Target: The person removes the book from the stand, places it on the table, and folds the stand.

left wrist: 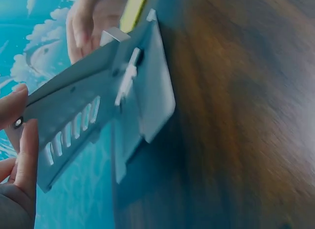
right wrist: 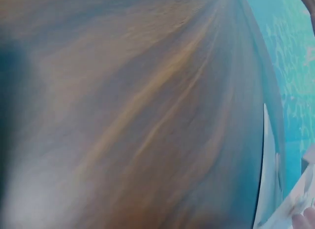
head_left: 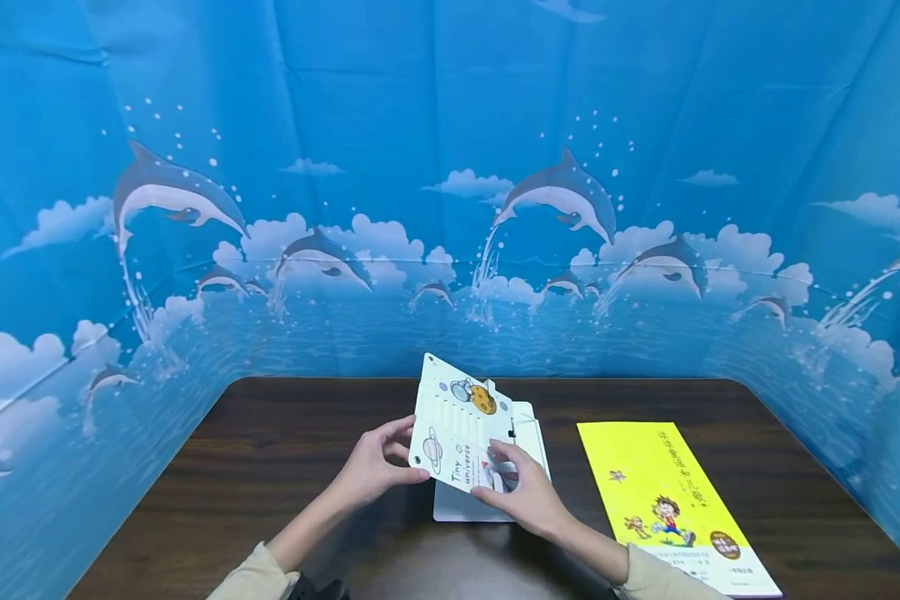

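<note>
A white folding book stand with a printed panel (head_left: 450, 417) is in the middle of the head view. Planets, an astronaut and the words "Tiny universe" decorate the panel, which tilts up over a plain white base plate (head_left: 468, 507) on the table. My left hand (head_left: 375, 468) pinches the panel's left edge near the lower corner, thumb in front. At the lower right, my right hand (head_left: 528, 496) grips the panel's edge, its fingers over the front. The left wrist view shows the panel's slotted back (left wrist: 64, 101) and a metal hinge (left wrist: 128, 79) joining it to the base.
A yellow book (head_left: 652, 483) with a cartoon child on its cover lies flat to the right of the stand. The dark wooden table (head_left: 270, 450) ends at a blue curtain (head_left: 390, 100) printed with dolphins, which hangs behind and along both sides.
</note>
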The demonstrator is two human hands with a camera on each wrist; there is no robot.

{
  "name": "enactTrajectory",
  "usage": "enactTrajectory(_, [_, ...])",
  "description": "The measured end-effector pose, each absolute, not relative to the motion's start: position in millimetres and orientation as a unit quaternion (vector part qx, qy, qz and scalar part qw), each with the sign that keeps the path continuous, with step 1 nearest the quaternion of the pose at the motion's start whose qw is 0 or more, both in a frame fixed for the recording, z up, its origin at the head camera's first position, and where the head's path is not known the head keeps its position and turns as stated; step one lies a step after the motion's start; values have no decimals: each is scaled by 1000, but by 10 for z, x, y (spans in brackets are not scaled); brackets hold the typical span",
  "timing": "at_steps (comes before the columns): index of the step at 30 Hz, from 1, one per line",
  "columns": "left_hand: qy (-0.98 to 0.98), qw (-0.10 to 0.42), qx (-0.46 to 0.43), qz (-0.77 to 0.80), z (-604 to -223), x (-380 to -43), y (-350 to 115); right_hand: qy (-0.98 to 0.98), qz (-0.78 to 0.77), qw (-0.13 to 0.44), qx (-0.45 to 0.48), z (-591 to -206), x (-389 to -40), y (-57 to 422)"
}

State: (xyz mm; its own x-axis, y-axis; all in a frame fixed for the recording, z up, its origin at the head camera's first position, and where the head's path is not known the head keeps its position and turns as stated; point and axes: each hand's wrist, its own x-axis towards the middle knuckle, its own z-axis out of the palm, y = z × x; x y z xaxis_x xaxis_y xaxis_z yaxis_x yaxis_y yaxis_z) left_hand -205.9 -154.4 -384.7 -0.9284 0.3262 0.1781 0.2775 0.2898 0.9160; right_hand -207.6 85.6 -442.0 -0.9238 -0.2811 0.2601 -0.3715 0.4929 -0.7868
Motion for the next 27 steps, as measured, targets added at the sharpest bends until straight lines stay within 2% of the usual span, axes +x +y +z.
enactTrajectory(5, [813, 17, 176, 555, -3955, -2055, -1615, -869, 453, 38, 196, -4482, -2050, 1017])
enactTrajectory(13, [830, 17, 163, 533, -4138, -2066, -1730, -877, 420, 61, 225, -4576, -2013, 1107])
enactTrajectory(27, [837, 39, 145, 526, -4300, -2048, -1809, -881, 403, 62, 241, -4626, -1990, 1148])
